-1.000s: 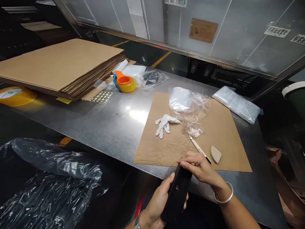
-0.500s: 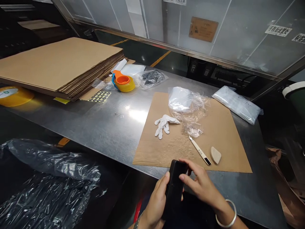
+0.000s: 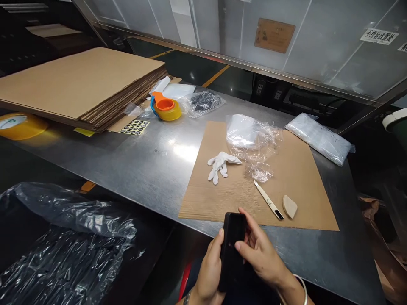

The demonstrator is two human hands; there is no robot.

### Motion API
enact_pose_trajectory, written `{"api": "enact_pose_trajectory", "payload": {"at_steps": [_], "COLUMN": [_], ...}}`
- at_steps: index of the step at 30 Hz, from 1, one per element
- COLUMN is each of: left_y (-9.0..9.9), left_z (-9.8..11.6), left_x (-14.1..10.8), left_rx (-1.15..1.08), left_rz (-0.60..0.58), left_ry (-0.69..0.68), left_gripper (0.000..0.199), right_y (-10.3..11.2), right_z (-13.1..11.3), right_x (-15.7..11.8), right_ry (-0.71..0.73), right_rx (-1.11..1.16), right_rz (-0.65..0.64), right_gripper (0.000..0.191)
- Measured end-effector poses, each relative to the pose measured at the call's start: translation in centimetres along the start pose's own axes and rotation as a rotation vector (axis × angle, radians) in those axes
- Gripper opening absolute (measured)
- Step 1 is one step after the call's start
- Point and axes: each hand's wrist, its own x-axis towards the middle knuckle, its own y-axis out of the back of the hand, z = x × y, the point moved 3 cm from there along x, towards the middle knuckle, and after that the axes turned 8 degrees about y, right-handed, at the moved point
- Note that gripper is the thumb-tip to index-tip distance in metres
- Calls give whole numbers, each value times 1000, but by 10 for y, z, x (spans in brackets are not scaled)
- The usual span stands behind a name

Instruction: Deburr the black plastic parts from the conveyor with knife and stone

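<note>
A black smartphone (image 3: pixel 233 250) is held upright-tilted over the near edge of the table, its dark face toward me. My left hand (image 3: pixel 210 271) is closed around its left side, thumb along the edge. On the other side, my right hand (image 3: pixel 262 256) grips it, with the thumb over the face and the index finger at the top right edge. Beyond the hands, a white glove (image 3: pixel 221 165), a cream-handled knife marked A26 (image 3: pixel 267 200) and a beige wedge-shaped piece (image 3: pixel 289 206) lie on a cardboard sheet (image 3: pixel 219 199).
Clear plastic bags (image 3: pixel 251 135) lie on the cardboard, and a wrapped white pack (image 3: pixel 321 137) sits at right. At left are stacked cardboard sheets (image 3: pixel 82 80), a tape dispenser (image 3: pixel 167 108), a sticker sheet (image 3: pixel 135 127) and a tape roll (image 3: pixel 23 126). Black plastic (image 3: pixel 70 250) hangs lower left.
My right hand has shifted slightly left and its thumb is farther over the phone's face. The phone is turned a little more upright. The view has moved slightly.
</note>
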Motion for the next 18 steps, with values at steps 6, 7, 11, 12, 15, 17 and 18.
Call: {"api": "enact_pose_trajectory", "payload": {"at_steps": [6,7,11,12,15,17,18], "left_y": [-5,-6,-6,-6,-5,-5,-6], "left_z": [10,10,7,7,7,8,8], "left_x": [0,0,3,3,1,0,0], "left_rx": [-122,-129,-94,-80,-51,-47,-45], "left_rz": [-45,-63,-130,-142,-158,-184,-203], "left_ry": [32,47,114,127,153,169,185], "left_gripper": [35,35,39,41,45,48,49], "right_y": [-8,-7,-2,-1,-1,2,3], "right_z": [5,6,9,9,5,1,-1], "right_x": [-10,-7,7,9,16,19,20], "right_ry": [41,52,-11,-35,-51,-32,-22], "right_rx": [-173,-193,-252,-266,-342,-406,-431], "right_rz": [-11,51,242,255,267,287,298], "right_gripper": [71,64,41,41,40,41,43]}}
